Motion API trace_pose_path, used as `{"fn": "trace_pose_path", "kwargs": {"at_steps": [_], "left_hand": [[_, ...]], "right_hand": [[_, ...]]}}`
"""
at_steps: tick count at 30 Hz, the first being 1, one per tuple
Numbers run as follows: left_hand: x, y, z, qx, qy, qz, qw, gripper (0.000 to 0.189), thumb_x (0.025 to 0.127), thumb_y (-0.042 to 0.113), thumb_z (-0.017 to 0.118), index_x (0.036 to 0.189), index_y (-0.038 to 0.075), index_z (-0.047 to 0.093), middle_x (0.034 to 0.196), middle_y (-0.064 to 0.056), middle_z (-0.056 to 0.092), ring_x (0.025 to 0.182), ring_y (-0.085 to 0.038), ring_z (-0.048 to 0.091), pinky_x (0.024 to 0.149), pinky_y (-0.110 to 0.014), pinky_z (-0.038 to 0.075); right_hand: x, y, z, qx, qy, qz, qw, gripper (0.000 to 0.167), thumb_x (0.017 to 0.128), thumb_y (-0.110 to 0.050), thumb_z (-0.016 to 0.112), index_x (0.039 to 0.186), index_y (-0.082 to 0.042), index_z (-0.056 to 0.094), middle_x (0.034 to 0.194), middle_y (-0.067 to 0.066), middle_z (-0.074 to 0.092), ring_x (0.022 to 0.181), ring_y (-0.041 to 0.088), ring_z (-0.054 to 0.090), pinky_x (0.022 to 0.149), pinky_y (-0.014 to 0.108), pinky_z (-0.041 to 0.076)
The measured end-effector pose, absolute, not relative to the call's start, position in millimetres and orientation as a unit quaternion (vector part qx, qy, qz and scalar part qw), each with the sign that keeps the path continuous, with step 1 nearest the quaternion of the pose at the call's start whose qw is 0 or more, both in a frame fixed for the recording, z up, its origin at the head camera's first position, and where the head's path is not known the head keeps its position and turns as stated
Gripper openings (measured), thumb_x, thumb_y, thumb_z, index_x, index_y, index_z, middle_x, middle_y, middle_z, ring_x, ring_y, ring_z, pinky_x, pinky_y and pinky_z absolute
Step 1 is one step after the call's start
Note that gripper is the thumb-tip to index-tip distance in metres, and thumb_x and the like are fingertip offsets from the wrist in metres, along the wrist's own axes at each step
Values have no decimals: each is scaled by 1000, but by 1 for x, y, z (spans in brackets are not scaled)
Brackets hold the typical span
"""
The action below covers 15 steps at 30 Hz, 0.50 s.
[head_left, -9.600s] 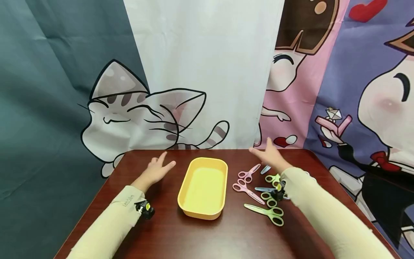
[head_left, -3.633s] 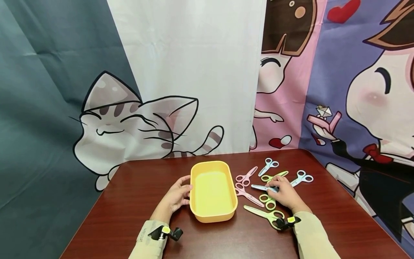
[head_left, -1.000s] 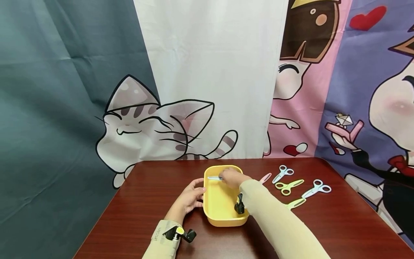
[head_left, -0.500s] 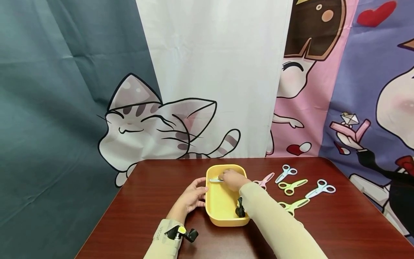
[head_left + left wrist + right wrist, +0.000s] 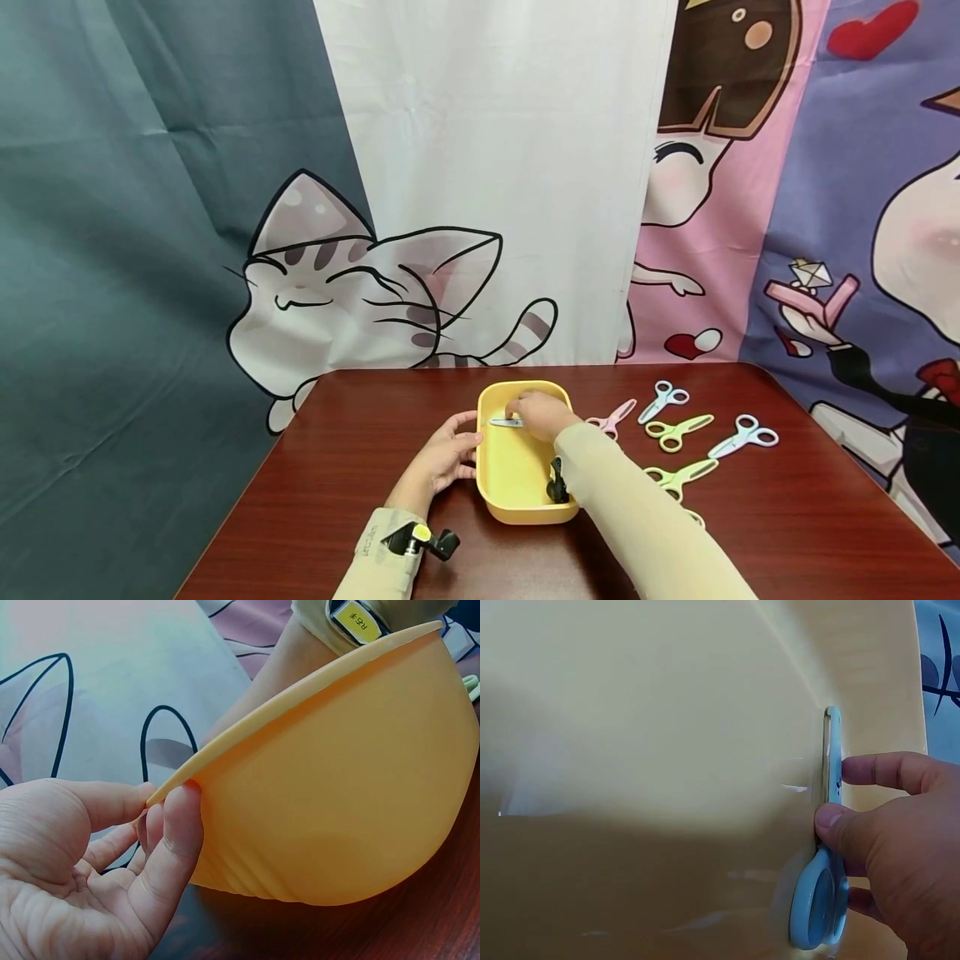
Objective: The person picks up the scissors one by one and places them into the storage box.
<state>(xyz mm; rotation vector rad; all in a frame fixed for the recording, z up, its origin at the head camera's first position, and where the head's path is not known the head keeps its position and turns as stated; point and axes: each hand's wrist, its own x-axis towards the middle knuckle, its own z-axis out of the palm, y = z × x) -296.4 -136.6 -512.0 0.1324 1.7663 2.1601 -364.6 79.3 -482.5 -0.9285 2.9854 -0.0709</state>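
Note:
A yellow rectangular tray (image 5: pixel 517 483) stands on the table. My left hand (image 5: pixel 444 454) holds its left side; in the left wrist view the thumb and fingers of that hand (image 5: pixel 90 862) pinch the tray's rim (image 5: pixel 300 690). My right hand (image 5: pixel 542 414) reaches down into the far end of the tray. Its fingers grip blue scissors (image 5: pixel 835 787), closed, lying along the tray's far wall in the right wrist view, with the thumb near the pivot. From the head, only the scissors' blades (image 5: pixel 505 422) show, pointing left; the handles are hidden behind the hand.
Right of the tray, on the brown table (image 5: pixel 330 467), lie pink scissors (image 5: pixel 625 409), blue scissors (image 5: pixel 654 407), green scissors (image 5: pixel 696 423), pale blue scissors (image 5: pixel 725 447) and more green scissors (image 5: pixel 697 472). My right sleeve (image 5: pixel 637 500) covers part of this area. A printed curtain (image 5: pixel 480 167) hangs behind.
Both hands started apart above the table. The left took hold of the tray; the right picked up blue scissors from the table and carried them left into it. Lately the blades have shifted slightly nearer me.

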Motion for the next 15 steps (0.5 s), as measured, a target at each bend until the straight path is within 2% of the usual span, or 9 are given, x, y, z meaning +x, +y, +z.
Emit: {"fn": "trace_pose_path", "kwargs": {"at_steps": [15], "left_hand": [[-297, -137, -514, 46, 623, 761, 171, 55, 103, 6, 53, 153, 10, 31, 118, -20, 62, 70, -14, 62, 52, -29, 58]], "right_hand": [[-366, 80, -484, -311, 950, -15, 0, 32, 96, -2, 63, 114, -26, 73, 111, -2, 67, 107, 18, 62, 98, 34, 51]]}}
